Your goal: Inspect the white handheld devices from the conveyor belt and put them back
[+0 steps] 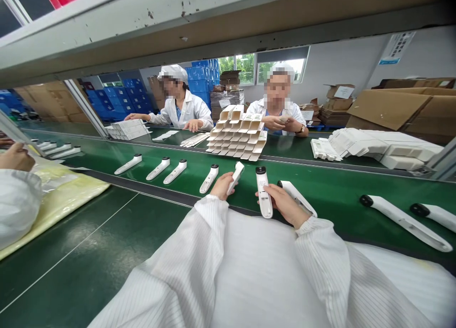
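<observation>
fig.: at far left, a short row of white plastic wand-shaped devices (60, 152) on a green conveyor belt (96, 153); next, four more white wands (175, 171), evenly spaced. the left hand (223, 185) is curled closed around a first held wand (235, 177); the right hand (285, 205) is half closed around a second held wand (263, 192), black tip up, with a third wand (297, 197) against its palm side (contact partly hidden). at far right, two black-tipped wands (406, 223) lie unhandled, outside the rows.
</observation>
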A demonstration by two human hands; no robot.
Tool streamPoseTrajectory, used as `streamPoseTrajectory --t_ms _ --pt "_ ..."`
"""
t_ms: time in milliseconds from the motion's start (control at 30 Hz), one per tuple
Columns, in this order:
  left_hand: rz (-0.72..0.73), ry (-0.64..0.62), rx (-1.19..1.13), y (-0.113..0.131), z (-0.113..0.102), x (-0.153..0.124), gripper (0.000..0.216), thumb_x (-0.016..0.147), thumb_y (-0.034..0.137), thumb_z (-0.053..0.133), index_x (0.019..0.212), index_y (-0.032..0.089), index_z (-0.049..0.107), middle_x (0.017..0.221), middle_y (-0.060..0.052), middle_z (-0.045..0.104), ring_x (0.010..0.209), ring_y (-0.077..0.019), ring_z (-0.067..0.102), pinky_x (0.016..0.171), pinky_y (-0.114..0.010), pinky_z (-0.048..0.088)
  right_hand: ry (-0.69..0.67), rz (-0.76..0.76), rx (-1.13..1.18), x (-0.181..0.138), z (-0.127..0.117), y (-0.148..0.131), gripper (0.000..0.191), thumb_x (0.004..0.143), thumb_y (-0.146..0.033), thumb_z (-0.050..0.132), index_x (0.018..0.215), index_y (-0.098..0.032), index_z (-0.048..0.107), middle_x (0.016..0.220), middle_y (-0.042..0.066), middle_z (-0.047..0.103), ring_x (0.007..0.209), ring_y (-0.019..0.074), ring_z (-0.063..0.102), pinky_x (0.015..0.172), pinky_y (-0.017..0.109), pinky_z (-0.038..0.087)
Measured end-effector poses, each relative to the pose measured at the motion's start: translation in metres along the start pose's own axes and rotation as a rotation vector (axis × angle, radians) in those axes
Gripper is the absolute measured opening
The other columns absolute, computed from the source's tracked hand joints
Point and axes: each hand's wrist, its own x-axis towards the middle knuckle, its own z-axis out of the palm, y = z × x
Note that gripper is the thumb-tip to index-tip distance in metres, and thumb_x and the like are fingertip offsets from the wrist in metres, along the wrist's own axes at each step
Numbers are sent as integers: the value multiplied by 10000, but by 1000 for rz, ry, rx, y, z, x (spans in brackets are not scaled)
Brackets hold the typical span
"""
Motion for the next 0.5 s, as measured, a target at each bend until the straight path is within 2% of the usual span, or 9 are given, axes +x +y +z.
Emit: streamPoseTrajectory --t_ms 100,200,267,333,400,500 --pt "-149 -241 -404 2 19 -14 309 766 184 401 1008 97 572 895 -123 626 678 -160 575 433 -212 347 175 1 -306 9 -7 7 177 777 -384 541 812 -214 572 800 48 661 721 205 607 709 345 461" --pt "-208 -289 -447 3 35 -28 312 836 277 380 966 87 590 828 -126 635 556 -134 531 385 -206 313 304 -115 -684 15 -16 13 193 750 -311 566 910 -209 599 877 75 651 808 239 593 786 378 428" --pt "-212 -290 -425 3 44 -35 316 848 351 425 937 103 598 801 -108 631 537 -120 519 379 -198 301 349 -233 -786 16 -19 14 252 744 -283 563 982 -207 599 980 93 634 894 254 576 839 392 413" --pt "-223 -281 -419 2 51 -40 273 830 363 491 911 125 597 791 -78 621 564 -111 531 391 -190 305 388 -374 -784 14 -18 12 281 756 -301 552 1020 -214 595 1050 97 610 977 261 550 890 406 397" --pt "-207 -270 -429 0 57 -45 198 786 298 570 919 152 587 771 -37 604 597 -101 541 424 -184 331 367 -472 -686 11 -13 8 284 781 -360 535 1021 -220 598 1076 95 599 992 255 546 906 408 399" --pt "-116 -260 -477 -4 63 -48 282 704 177 640 975 180 562 748 -7 593 637 -104 556 534 -200 409 188 -428 -360 5 -1 2 336 758 -437 580 1027 -235 592 1028 67 624 876 221 591 824 375 458"
